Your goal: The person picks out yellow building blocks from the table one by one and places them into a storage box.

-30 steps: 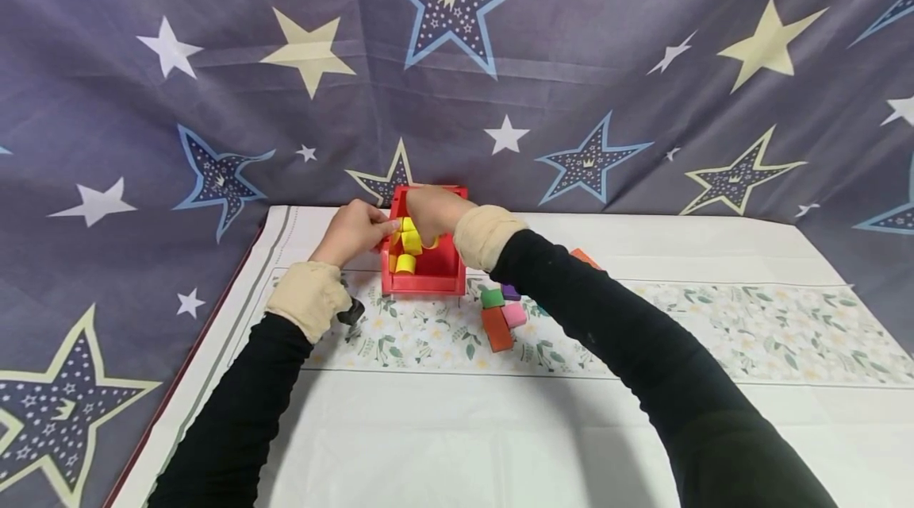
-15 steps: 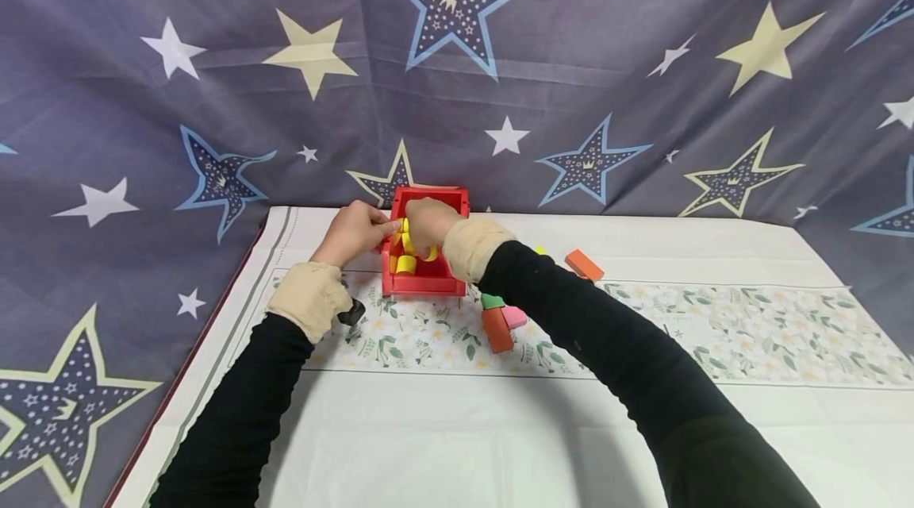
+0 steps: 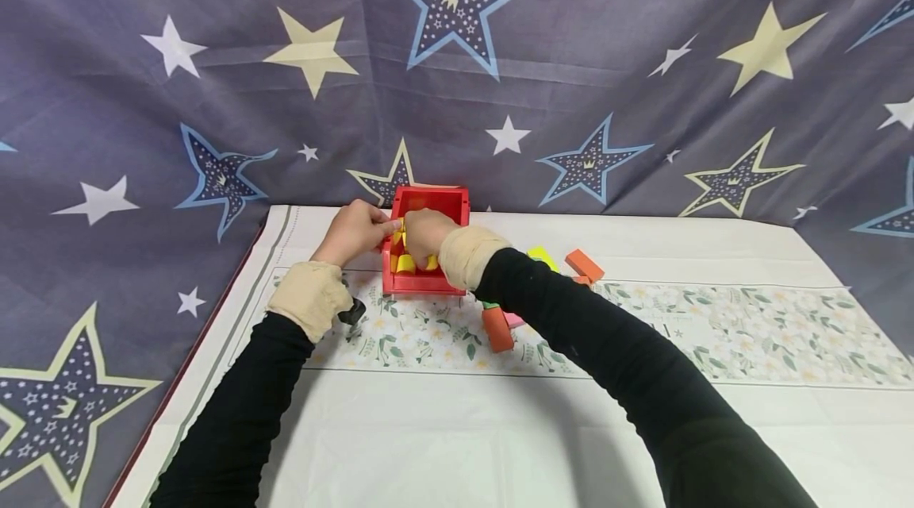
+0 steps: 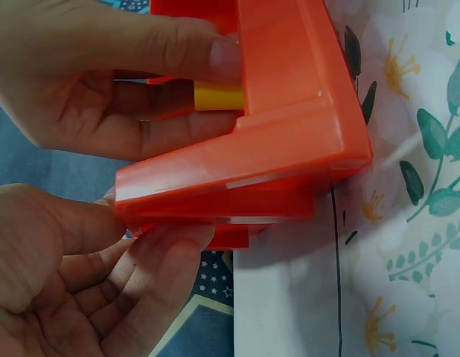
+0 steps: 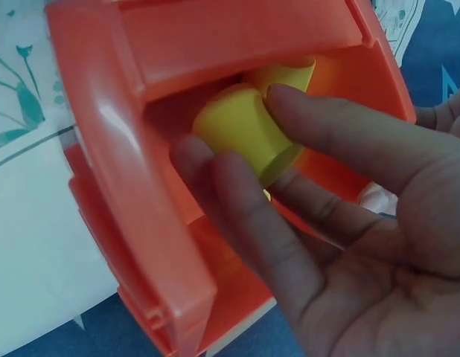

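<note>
A red open-topped toy box [image 3: 428, 283] stands at the back of the table against the curtain. My left hand [image 3: 353, 233] pinches its left wall, thumb on one side and fingers on the other, as the left wrist view shows. Inside the box my right hand [image 3: 430, 233] pinches a yellow cylinder block [image 5: 241, 130] between thumb and fingers. Behind that block, another yellow block [image 5: 288, 74] shows in the right wrist view. More yellow blocks [image 3: 405, 263] lie along the box's left and front side; the right hand hides part of the box floor.
Right of the box lie an orange-red block [image 3: 497, 330], an orange block [image 3: 584, 264] and a bright yellow block [image 3: 543, 257]. Green and pink blocks are partly covered by the right sleeve [image 3: 557, 294]. A star-patterned curtain [image 3: 643, 95] hangs behind the white cloth-covered table [image 3: 428, 444].
My right hand has moved down toward the front of the box, inside it. The right arm's shift has uncovered the yellow and orange blocks behind it. The left hand has stayed put.
</note>
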Demonstrator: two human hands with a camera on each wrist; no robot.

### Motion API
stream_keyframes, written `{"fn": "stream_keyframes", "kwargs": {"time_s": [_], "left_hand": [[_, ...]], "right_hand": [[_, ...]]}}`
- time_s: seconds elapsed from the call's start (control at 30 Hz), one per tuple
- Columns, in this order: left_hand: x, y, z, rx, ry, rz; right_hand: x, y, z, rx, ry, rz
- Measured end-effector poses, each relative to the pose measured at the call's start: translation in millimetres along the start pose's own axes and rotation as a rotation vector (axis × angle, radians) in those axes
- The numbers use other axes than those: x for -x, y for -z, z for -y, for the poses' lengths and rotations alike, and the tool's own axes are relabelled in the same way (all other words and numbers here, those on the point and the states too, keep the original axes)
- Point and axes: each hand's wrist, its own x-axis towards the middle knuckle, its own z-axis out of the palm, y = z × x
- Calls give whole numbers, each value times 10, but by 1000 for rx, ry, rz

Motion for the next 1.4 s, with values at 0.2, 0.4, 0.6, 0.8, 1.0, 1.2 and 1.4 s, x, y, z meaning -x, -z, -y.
{"fn": "stream_keyframes", "kwargs": {"time_s": [0.2, 0.4, 0.6, 0.8, 1.0, 1.2, 1.4], "left_hand": [[-6, -9, 1, -6, -3, -4], [-9, -12, -2, 5, 7, 0], [-7, -13, -8, 7, 17, 1], [-5, -17, -3, -9, 18, 5], [-9, -15, -4, -8, 19, 6], [-7, -10, -5, 1, 0, 0], [1, -12, -16, 16, 0, -2]], "right_hand": [[-17, -50, 21, 21, -6, 21], [-66, -95, 41, 0, -38, 27], [-57, -113, 54, -37, -61, 32], [18, -133, 52, -34, -26, 23], [12, -151, 49, -40, -26, 9], [14, -161, 41, -89, -34, -11], [32, -176, 24, -108, -26, -23]]}}
